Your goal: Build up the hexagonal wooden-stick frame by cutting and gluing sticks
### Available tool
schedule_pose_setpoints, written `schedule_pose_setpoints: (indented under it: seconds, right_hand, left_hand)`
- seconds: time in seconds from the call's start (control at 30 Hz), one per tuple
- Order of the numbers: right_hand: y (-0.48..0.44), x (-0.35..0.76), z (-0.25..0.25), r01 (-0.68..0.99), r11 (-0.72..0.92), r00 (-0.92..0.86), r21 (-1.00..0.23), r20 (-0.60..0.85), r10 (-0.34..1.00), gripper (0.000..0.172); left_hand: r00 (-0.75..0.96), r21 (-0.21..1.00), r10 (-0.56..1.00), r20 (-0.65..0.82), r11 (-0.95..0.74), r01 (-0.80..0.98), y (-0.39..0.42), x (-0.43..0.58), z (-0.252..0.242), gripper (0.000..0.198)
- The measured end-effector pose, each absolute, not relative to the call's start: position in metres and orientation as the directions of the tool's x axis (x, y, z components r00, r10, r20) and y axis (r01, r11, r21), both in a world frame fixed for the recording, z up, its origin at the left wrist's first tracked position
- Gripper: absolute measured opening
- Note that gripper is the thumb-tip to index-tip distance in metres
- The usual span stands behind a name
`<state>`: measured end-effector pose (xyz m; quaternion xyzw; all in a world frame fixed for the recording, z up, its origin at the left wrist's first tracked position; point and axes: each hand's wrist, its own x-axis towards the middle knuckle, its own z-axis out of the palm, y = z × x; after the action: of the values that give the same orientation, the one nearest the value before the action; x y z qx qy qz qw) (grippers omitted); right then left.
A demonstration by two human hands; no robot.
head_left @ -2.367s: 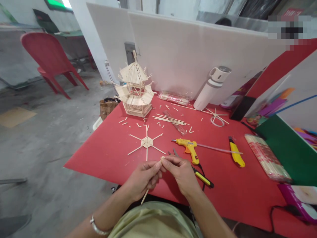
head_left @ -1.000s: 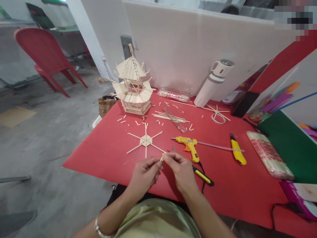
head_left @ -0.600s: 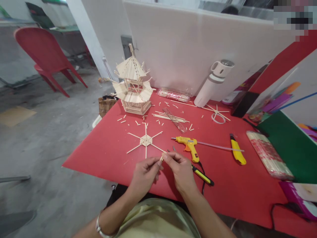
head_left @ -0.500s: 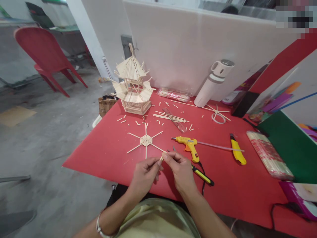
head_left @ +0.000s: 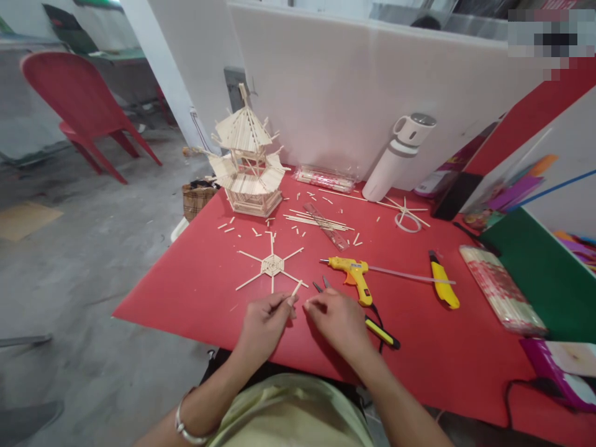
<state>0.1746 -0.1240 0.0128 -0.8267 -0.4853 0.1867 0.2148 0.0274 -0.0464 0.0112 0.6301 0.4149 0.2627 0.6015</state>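
Note:
My left hand (head_left: 266,320) pinches a short wooden stick (head_left: 297,288) between thumb and fingers, its end pointing up and away. Close beside it, my right hand (head_left: 338,315) has thumb and fingertips drawn together; anything between them is too small to make out. Two dark tips of a tool (head_left: 326,282) poke out past the right hand, the rest covered by it. Just beyond the left hand lies a flat, web-like wheel of sticks (head_left: 272,265) with several spokes. Right of it rests a yellow glue gun (head_left: 352,273) with a clear glue stick in its back.
A stick-built pagoda (head_left: 249,161) stands at the back left. Loose sticks (head_left: 316,219), a clear ruler (head_left: 326,227) and scraps lie mid-table. Farther right are a white flask (head_left: 395,158), a yellow cutter (head_left: 443,280) and a stick pack (head_left: 503,290). A yellow-black knife (head_left: 382,334) lies near the right wrist.
My hands have come apart; they met at the fingertips before. The short stick now stays in the left hand alone, more plainly in sight.

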Motion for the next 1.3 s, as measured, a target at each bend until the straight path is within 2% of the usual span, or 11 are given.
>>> schedule_pose_setpoints:
  seconds: [0.1, 0.3, 0.43, 0.53, 0.63, 0.8, 0.9, 1.0, 1.07, 1.17, 1.3]
  right_hand:
    - [-0.128, 0.165, 0.007, 0.843, -0.439, 0.437, -0.311, -0.079, 0.896, 0.029]
    - [-0.176, 0.181, 0.012, 0.904, -0.416, 0.422, -0.097, 0.047, 0.905, 0.075]
    - [-0.215, 0.194, 0.011, 0.884, -0.468, 0.467, -0.016, -0.029, 0.884, 0.081]
    - [-0.225, 0.199, 0.008, 0.842, -0.524, 0.517, -0.124, -0.090, 0.851, 0.075]
    - [-0.224, 0.205, 0.013, 0.697, -0.613, 0.606, -0.371, -0.153, 0.781, 0.066]
    - [-0.214, 0.207, 0.037, 0.091, -0.391, 0.417, -0.916, -0.321, 0.850, 0.069]
    - [-0.195, 0.195, 0.050, -0.174, -0.299, 0.101, -0.938, -0.319, 0.942, 0.091]
    - [-0.171, 0.180, 0.059, -0.237, -0.287, -0.082, -0.928, -0.275, 0.958, 0.082]
    - [-0.155, 0.172, 0.062, -0.224, -0.299, -0.139, -0.928, -0.273, 0.952, 0.072]
    - [-0.138, 0.168, 0.065, 0.049, -0.253, -0.062, -0.966, -0.255, 0.965, 0.078]
    - [-0.124, 0.170, 0.067, 0.452, -0.020, 0.090, -0.892, 0.024, 0.996, 0.088]
  left_hand:
    - [0.513, 0.966, 0.819, -0.258, 0.202, 0.163, -0.046, 0.032, -0.002, 0.034]
    - [0.530, 0.870, 0.720, -0.449, 0.487, 0.076, -0.042, 0.038, -0.014, 0.043]
    - [0.526, 0.871, 0.723, -0.448, 0.486, 0.074, -0.041, 0.042, -0.008, 0.043]
    - [0.536, 0.876, 0.722, -0.437, 0.476, 0.073, -0.041, 0.046, 0.000, 0.042]
    - [0.534, 0.902, 0.748, -0.394, 0.426, 0.070, -0.039, 0.046, 0.014, 0.043]
    - [0.541, 0.945, 0.783, -0.306, 0.321, 0.070, -0.026, 0.036, 0.043, 0.045]
    - [0.561, 0.969, 0.794, -0.236, 0.235, 0.077, -0.015, 0.028, 0.060, 0.044]
    - [0.564, 0.988, 0.811, -0.154, 0.137, 0.073, -0.002, 0.018, 0.079, 0.042]
    - [0.553, 0.992, 0.824, -0.126, 0.099, 0.079, 0.007, 0.012, 0.093, 0.043]
    - [0.539, 0.992, 0.835, -0.108, 0.055, 0.112, 0.017, 0.003, 0.108, 0.042]
    - [0.559, 0.984, 0.826, -0.072, -0.033, 0.175, 0.023, -0.004, 0.114, 0.043]
